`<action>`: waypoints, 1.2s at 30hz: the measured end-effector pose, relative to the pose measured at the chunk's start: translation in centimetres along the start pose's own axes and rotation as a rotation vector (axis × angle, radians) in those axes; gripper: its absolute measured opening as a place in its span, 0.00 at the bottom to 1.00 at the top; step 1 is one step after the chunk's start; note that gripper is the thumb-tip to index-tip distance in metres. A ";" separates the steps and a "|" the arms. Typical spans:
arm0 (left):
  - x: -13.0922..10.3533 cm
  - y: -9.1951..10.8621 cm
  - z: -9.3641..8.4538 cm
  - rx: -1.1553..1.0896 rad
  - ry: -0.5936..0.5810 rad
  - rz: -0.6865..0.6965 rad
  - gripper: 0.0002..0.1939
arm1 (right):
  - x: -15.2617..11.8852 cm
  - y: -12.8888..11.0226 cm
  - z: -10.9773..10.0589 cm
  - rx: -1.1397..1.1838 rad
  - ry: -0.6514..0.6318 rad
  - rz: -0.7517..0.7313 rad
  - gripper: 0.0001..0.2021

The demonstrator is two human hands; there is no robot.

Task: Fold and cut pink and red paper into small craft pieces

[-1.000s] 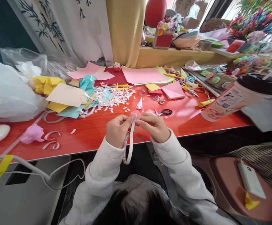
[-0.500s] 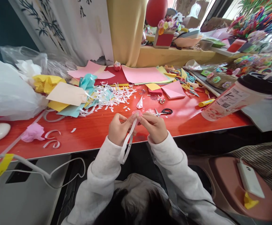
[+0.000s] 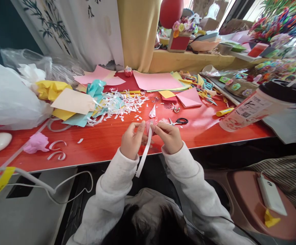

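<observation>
A narrow white paper strip (image 3: 145,153) hangs from my fingertips down past the table edge. My right hand (image 3: 171,136) pinches its upper end, together with the edge of a small pink, see-through piece (image 3: 150,126). On the other side of that piece, my left hand (image 3: 131,141) has thumb and fingers closed on its left edge. Exactly how strip and pink piece meet is hidden by the fingers. Just beyond my hands lies a small folded white-and-pink paper piece (image 3: 152,111). Black-handled scissors (image 3: 180,121) rest right of it.
White paper shreds (image 3: 122,103) are heaped at the left, near a large white plastic bag (image 3: 12,95). Pink sheets (image 3: 155,80) lie at the back. A lidded drink cup (image 3: 252,107) leans at the right. A white power bank (image 3: 273,195) sits on a stool.
The strip hung as a loop half a second ago; now it hangs as a single straight length. My left thumb has lifted off its upper end, and more of the pink piece shows.
</observation>
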State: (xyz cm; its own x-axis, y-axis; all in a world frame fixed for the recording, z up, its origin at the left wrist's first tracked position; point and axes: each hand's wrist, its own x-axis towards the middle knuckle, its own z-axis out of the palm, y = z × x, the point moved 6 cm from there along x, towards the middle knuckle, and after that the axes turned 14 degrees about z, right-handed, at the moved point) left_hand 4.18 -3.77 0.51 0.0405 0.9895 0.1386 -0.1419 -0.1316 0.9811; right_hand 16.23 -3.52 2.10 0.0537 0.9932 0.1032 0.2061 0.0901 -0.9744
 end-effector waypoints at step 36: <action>-1.0 -0.7 0.2 -0.034 -0.163 0.002 0.19 | -0.6 -0.4 -1.4 0.121 0.310 -0.072 0.09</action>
State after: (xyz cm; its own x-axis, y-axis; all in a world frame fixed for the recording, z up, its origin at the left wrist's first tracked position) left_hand 4.43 -4.70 -0.32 0.2000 0.9661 0.1634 -0.1758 -0.1286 0.9760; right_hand 17.47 -4.28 2.74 0.3411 0.9161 0.2107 0.1035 0.1862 -0.9770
